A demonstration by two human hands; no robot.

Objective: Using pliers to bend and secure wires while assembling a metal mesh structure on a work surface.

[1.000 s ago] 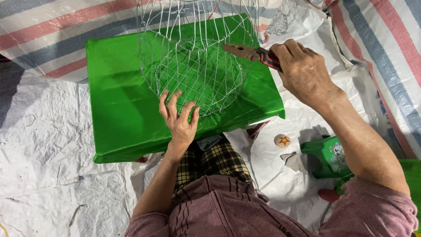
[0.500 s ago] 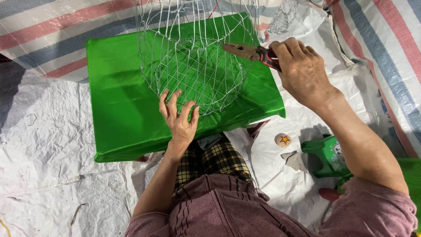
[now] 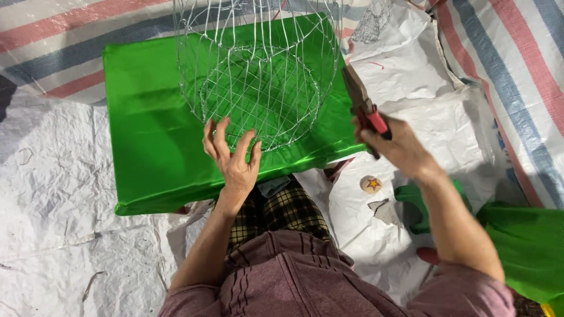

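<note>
A wire frame (image 3: 258, 76), shaped like an open basket of thin silver wire with a ring base and upright ribs, stands on a board wrapped in glossy green fabric (image 3: 147, 117). The frame occupies the right half of the board, its ring base near the board's near edge and its upper part running out of the picture at the top.

The left hand (image 3: 232, 155) lies at the near edge of the board, fingers spread apart and pointing away from the person. The fingertips (image 3: 208, 126) touch the lower ring of the wire frame; the hand is not closed around any wire.

The right hand (image 3: 396, 147) is raised just beyond the right edge of the board, apart from the frame. It is clamped around the red handles of a pair of pliers (image 3: 361, 105). The dark nose of the pliers points up and away from the person, close to the right side of the frame. Contact between nose and wire cannot be determined.

The board rests on crumpled white sheeting (image 3: 59, 194) over a red, white and blue striped tarpaulin (image 3: 511, 64). A small round disc with a yellow star (image 3: 371, 185) lies on the sheeting off the board's near right corner. More green fabric (image 3: 529, 246) lies further right, beneath the right forearm.
</note>
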